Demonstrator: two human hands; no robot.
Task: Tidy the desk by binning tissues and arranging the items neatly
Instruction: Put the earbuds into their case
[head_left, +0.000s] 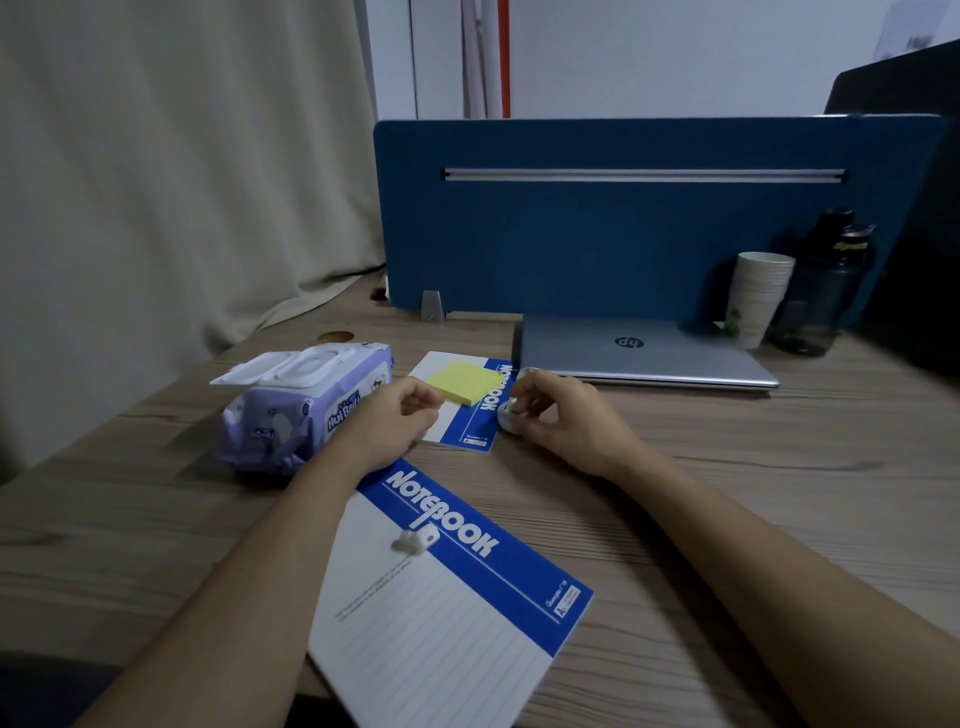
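Note:
My right hand (558, 415) grips a small white round case (506, 413) on the desk, beside the right edge of a small blue-and-white notebook (475, 421). A yellow sticky-note pad (465, 382) lies on that notebook. My left hand (395, 421) hovers over the small notebook's left side with fingers curled, holding nothing that I can see. A larger blue-and-white notebook (447, 597) lies near me, with a small white earbud-like object (413, 541) on it. A purple wet-wipes pack (301, 410) with its lid flipped open sits at the left.
A shut silver laptop (649, 353) lies behind the hands, against a blue desk divider (623, 223). A stack of paper cups (758, 296) and a dark bottle (826, 291) stand at the back right. A beige curtain hangs at the left.

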